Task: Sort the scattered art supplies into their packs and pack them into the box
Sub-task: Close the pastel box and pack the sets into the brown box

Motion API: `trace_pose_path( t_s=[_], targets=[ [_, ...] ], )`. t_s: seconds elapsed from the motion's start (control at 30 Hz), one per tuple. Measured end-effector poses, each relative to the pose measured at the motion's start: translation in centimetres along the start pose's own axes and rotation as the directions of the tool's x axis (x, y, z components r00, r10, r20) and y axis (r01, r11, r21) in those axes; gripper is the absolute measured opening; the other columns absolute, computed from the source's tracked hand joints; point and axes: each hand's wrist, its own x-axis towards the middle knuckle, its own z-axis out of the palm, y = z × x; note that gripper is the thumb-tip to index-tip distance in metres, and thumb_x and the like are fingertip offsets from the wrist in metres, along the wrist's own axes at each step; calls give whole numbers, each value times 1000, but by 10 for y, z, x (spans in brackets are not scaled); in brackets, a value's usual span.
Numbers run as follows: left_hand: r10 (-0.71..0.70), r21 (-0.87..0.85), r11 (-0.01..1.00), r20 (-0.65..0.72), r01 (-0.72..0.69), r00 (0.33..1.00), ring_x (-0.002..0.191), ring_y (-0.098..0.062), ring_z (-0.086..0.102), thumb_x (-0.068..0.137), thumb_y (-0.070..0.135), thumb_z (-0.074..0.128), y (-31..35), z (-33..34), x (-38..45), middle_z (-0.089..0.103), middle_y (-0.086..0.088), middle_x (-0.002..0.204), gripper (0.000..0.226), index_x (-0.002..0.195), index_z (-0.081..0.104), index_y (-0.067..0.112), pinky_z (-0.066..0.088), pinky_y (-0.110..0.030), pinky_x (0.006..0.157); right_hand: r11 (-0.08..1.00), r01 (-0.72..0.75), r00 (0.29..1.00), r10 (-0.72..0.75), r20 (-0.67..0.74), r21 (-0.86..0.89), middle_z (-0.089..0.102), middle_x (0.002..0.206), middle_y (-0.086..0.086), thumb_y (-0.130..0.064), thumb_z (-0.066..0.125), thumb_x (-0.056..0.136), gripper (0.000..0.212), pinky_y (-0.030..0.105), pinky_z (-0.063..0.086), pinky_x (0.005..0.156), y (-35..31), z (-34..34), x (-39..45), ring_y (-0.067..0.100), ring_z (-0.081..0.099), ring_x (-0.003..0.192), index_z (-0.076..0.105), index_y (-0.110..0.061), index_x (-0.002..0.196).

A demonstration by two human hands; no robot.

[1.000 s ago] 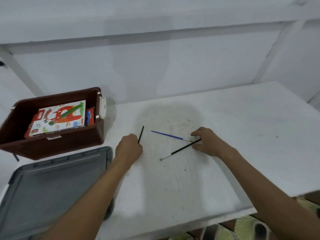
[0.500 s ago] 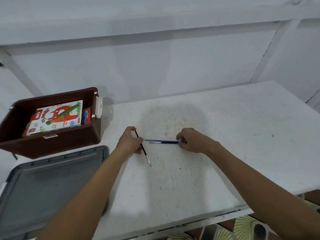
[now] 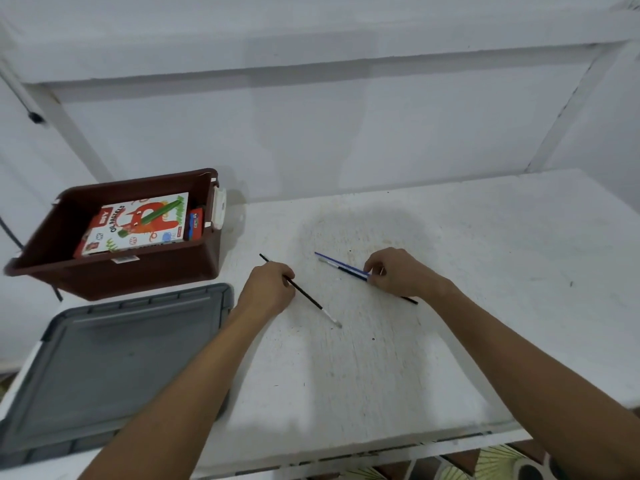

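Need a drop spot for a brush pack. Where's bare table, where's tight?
Free: the table right of the right hand, and the near strip between the forearms. Crowded: centre, where the left hand grips a black brush and the right holds two; the brown box and grey lid fill the left.

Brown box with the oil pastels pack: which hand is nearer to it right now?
Left. The left hand, gripping a black paintbrush, sits just right of the brown box. The right hand, holding a blue paintbrush, is farther right across the table.
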Motion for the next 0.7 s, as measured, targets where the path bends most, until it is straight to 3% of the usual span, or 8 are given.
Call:
trace_pose_path(
  t_s=[0.1,0.2,0.27,0.37,0.47,0.53,0.63,0.7],
  targets=[
    [-13,25,1000,0,13,1000,78,-15,59,88,14,57,0,-2,1,69,-3,103,25,108,71,16,51,-25,69,994,-4,993,18,-121,113,63,91,-4,-18,60,91,14,19,39,71,3,-18,-7,8,55,76,70,-16,99],
    [-38,45,998,-5,39,999,70,-16,59,88,15,58,3,-1,1,67,-2,94,19,100,73,17,51,-27,61,928,-5,968,98,-231,373,67,83,-1,-14,66,86,8,19,45,61,15,-39,-14,9,56,64,71,-20,89],
    [-57,52,997,7,56,998,66,-16,59,88,16,60,6,1,3,66,-1,90,16,96,73,16,48,-26,57,800,32,958,147,-248,599,69,83,2,-9,69,83,10,25,52,70,25,-53,-20,14,61,70,71,-18,87],
    [-86,60,995,28,84,996,67,-17,60,87,16,62,9,3,4,64,1,83,13,92,73,15,50,-29,58,523,157,937,190,-294,838,68,83,10,-1,69,81,10,35,54,87,35,-70,-27,25,66,87,69,-8,88],
    [-125,51,991,49,123,991,69,-19,64,84,16,62,10,6,3,69,-3,83,13,87,74,12,52,-30,59,325,238,918,231,-321,915,67,78,10,4,65,83,10,37,56,84,37,-76,-25,30,68,85,64,-2,91],
    [-151,46,988,67,148,986,62,-19,61,83,17,61,12,8,2,69,-6,77,14,82,73,9,45,-27,52,343,217,910,268,-316,914,67,78,11,3,66,82,12,37,58,77,36,-74,-19,28,68,76,64,-2,93],
    [-184,9,983,96,184,978,48,-15,45,81,15,59,19,13,0,50,-2,55,23,59,55,11,30,-21,47,485,56,920,314,-233,873,66,82,15,0,71,80,25,33,58,67,33,-56,-2,23,67,68,63,4,103],
    [-175,-35,983,133,181,976,47,-13,41,80,12,60,25,18,-1,43,1,51,29,56,44,14,30,-22,49,592,-60,930,326,-171,804,68,83,17,-1,74,78,29,31,59,62,28,-36,8,23,66,67,64,5,104]
  ],
)
